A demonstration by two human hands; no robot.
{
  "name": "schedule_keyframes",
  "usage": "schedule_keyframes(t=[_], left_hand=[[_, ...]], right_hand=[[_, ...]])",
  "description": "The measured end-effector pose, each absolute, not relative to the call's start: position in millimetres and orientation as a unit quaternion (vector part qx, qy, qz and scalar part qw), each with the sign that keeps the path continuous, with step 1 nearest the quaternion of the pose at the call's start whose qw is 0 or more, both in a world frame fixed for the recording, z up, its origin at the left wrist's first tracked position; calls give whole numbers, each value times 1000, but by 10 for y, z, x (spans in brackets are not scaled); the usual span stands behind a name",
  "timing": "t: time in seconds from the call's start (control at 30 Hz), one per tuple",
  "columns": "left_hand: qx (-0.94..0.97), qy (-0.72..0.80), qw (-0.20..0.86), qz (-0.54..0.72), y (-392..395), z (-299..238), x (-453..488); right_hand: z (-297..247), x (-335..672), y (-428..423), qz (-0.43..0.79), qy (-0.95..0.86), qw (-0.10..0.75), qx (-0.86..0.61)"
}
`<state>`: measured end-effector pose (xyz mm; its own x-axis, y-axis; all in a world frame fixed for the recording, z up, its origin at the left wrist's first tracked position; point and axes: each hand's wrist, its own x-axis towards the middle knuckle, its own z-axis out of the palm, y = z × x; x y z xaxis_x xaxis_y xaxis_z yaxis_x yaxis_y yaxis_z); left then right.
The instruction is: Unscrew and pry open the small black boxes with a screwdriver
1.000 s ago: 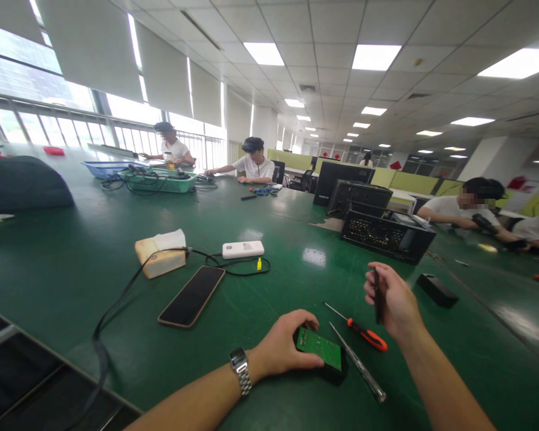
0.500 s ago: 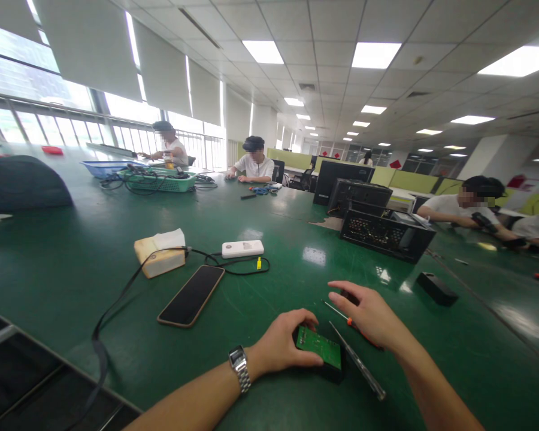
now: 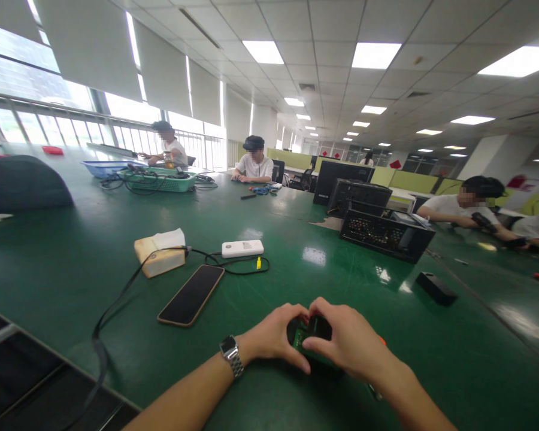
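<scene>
1. Phone (image 3: 191,296): landmark piece; dark screen uppermost, flat on the green counter (image 3: 260,215).
2. Circuit board (image 3: 299,341): green, seated in a black casing (image 3: 327,366); right of the phone and nearer to me, partly covered by my fingers.
3. Left hand (image 3: 275,336): mine; right of the phone, thumb and fingers clamped about the casing's near-left end.
4. Right hand (image 3: 351,339): mine; farther right of the phone, thumb and fingers together on a black piece (image 3: 320,327), held tilted above the board. Whether piece and casing touch, I cannot tell.
5. Orange handle (image 3: 382,340) and silver tool (image 3: 375,392): well right of the phone, mostly hidden by my right hand and wrist.
6. Black box (image 3: 436,289): far right of the phone, standing alone.
7. Step in hand, by my judgement: fitting the black piece to the casing, perhaps as its cover.
8. Next move, likewise judged: calls for a steady left hand, edges squared, then light, even pressure.
</scene>
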<state>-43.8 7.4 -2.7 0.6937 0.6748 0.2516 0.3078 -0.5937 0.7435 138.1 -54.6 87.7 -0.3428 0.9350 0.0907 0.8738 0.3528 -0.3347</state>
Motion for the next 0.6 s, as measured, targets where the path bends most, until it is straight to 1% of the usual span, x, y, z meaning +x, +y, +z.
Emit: schedule_keyframes(t=[0.1, 0.2, 0.33, 0.6], left_hand=[[871, 286, 320, 240, 127, -11, -501], [882, 286, 301, 225, 145, -10, -518], [891, 283, 286, 212, 140, -3, -517], [893, 281, 292, 198, 130, 44, -557]], right_hand=[[736, 1254, -543, 40, -817, 93, -568], [639, 1190, -533, 4, -822, 70, -566], [601, 1188, -528, -9, -828, 49, -559], [616, 1188, -531, -4, -838, 15, -546]])
